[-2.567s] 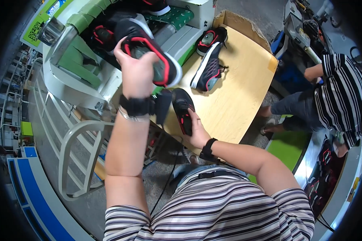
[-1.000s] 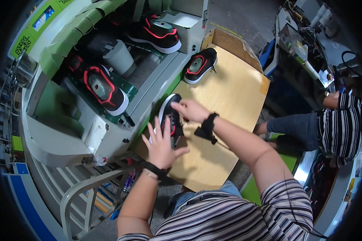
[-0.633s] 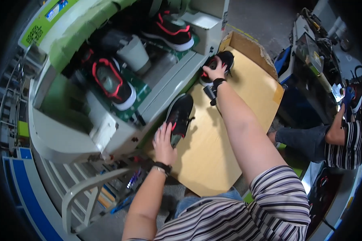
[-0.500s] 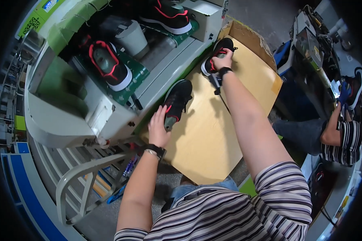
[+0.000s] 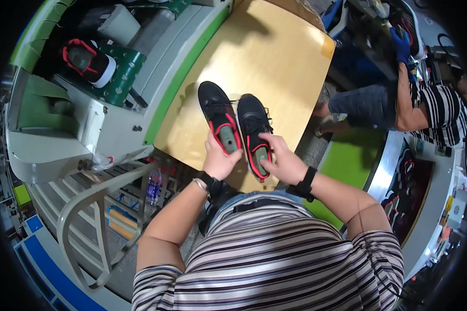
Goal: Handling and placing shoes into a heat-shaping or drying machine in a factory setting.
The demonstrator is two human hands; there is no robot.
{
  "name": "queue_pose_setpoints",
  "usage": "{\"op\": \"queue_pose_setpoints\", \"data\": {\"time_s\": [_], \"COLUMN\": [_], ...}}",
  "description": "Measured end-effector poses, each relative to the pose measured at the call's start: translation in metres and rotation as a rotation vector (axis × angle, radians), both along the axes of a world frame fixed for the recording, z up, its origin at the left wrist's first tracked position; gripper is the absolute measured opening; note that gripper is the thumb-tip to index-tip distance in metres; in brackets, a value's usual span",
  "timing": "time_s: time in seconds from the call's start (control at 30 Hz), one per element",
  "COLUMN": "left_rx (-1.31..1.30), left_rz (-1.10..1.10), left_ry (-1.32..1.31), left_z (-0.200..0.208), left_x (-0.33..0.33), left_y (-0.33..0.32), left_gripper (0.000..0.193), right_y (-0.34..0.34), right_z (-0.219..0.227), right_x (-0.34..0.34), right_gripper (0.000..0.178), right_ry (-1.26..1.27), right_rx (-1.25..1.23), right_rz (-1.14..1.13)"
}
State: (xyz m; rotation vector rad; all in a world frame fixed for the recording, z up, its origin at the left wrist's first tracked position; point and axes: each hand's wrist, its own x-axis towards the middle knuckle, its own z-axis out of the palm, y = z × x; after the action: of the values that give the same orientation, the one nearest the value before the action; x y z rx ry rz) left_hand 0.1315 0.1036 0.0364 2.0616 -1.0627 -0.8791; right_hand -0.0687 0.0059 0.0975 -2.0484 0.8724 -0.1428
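**Two shoes held at the heel, side by side: where the hold is weakest**

The left hand (image 5: 221,161) closes its grip around the heel end of a black low-cut fabric shoe with red collar trim and a grey-green insole (image 5: 219,118). The right hand (image 5: 281,161) grips the heel end of the matching black fabric shoe with red trim (image 5: 254,129), its fingers (image 5: 267,139) laid over the collar opening. Both shoes run away from the grips with toes pointing outward, nearly parallel and just beside each other. Whether their soles rest fully on the pale wooden tabletop (image 5: 275,57) beyond the grips, or are lifted slightly, cannot be told.

Likely faults, as a judgement: each shoe is held only at the rear, so the long unsupported toe end may swing or droop and knock its neighbour out of line. The heels sit close to the near edge of the tabletop, just under the grips; a loosened hold could let a shoe drop off that edge.

Further to the left of the grips stands a grey and green machine (image 5: 88,114) carrying another black and red shoe (image 5: 88,59). Far to the right, another person in a striped shirt (image 5: 436,109) works, well apart.
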Motion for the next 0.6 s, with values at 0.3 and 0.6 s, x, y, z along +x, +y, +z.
{"op": "queue_pose_setpoints", "data": {"time_s": [0.3,0.6], "left_rx": [-0.044,-0.251], "left_rz": [-0.111,0.008], "left_ry": [0.000,-0.169], "left_z": [0.031,0.036], "left_x": [0.017,0.029], "left_y": [0.026,0.007], "left_gripper": [0.074,0.055], "right_y": [-0.076,0.006], "right_z": [-0.055,-0.009], "right_x": [0.002,-0.012], "right_gripper": [0.049,0.028], "right_ry": [-0.050,-0.133], "right_rx": [-0.052,-0.141], "right_rz": [0.121,-0.022]}}
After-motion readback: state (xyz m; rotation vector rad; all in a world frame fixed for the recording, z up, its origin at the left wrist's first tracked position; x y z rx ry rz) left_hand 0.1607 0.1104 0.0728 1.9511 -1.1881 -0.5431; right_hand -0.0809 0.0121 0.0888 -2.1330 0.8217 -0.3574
